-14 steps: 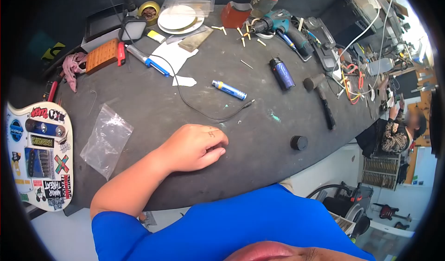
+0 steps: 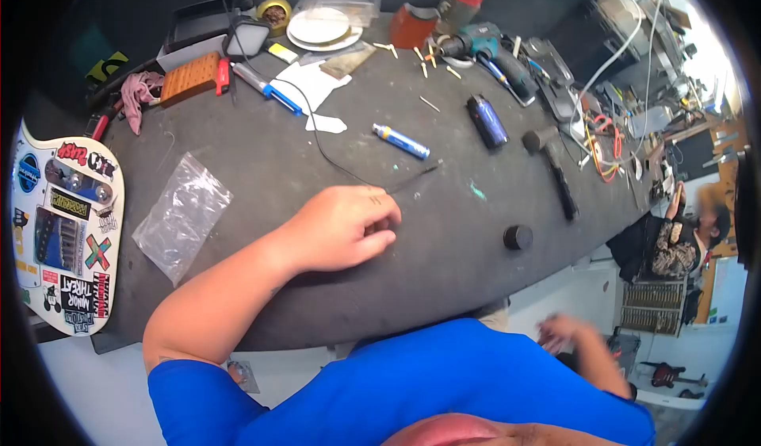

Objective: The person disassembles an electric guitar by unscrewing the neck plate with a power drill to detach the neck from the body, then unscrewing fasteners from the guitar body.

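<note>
My left hand (image 2: 349, 228) rests on the dark tabletop, loosely curled, with a gap between thumb and forefinger and nothing visible in it. Just beyond it runs a thin black cable (image 2: 337, 164); a blue and white tube (image 2: 402, 141) lies farther off. To its left is a clear plastic bag (image 2: 184, 218). My right hand (image 2: 559, 331) is out past the table's near edge at the lower right, blurred by motion, and its fingers cannot be made out. A round black cap (image 2: 518, 237) sits on the tabletop between the two hands.
A stickered guitar body (image 2: 67, 232) stands at the left. Toward the back are a wooden block (image 2: 190, 80), white plates (image 2: 321, 27) and a drill (image 2: 483, 45). A purple-blue canister (image 2: 487, 121) and a hammer (image 2: 555, 168) lie at the right. Another person (image 2: 686, 240) is beyond the table.
My right hand and forearm have come into view at the lower right. The view has shifted slightly; my left hand stays by the cable in much the same pose.
</note>
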Demonstrator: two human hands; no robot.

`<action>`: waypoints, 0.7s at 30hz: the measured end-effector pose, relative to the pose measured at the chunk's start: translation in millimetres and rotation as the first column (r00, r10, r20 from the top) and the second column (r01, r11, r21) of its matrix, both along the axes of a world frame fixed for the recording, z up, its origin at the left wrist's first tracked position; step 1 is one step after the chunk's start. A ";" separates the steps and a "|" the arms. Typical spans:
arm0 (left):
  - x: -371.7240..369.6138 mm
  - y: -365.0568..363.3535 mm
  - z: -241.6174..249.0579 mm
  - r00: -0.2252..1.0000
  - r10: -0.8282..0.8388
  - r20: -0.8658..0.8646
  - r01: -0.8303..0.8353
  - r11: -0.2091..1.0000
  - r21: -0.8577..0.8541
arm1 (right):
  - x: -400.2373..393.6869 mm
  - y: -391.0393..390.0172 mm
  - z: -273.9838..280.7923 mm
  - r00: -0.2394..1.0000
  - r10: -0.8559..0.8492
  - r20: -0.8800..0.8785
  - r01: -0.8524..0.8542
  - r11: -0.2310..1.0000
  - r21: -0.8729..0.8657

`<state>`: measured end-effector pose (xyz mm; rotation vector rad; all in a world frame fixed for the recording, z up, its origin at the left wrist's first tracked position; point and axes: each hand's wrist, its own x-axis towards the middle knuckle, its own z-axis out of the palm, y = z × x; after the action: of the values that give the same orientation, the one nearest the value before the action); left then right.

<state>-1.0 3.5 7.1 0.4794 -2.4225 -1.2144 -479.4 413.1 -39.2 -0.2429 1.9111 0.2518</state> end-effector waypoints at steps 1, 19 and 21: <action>-2.0 4.3 0.9 1.000 -0.001 0.013 0.001 0.999 -0.040 | -11.2 -58.1 40.6 0.989 0.149 0.014 -0.149 0.989 0.010; -198.0 -184.0 28.8 0.591 0.805 0.043 -0.552 0.443 -0.706 | 73.8 -412.1 63.8 0.834 0.208 -0.510 -0.328 -0.557 -0.763; -200.0 -188.1 30.8 0.605 0.794 0.057 -0.558 0.474 -0.680 | 75.0 -413.2 65.0 0.846 0.181 -0.501 -0.319 -0.582 -0.748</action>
<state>-201.0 -184.6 37.9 1.4054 -2.2776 0.0556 -404.4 -0.1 25.9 -2.1863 1.3400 -1.4115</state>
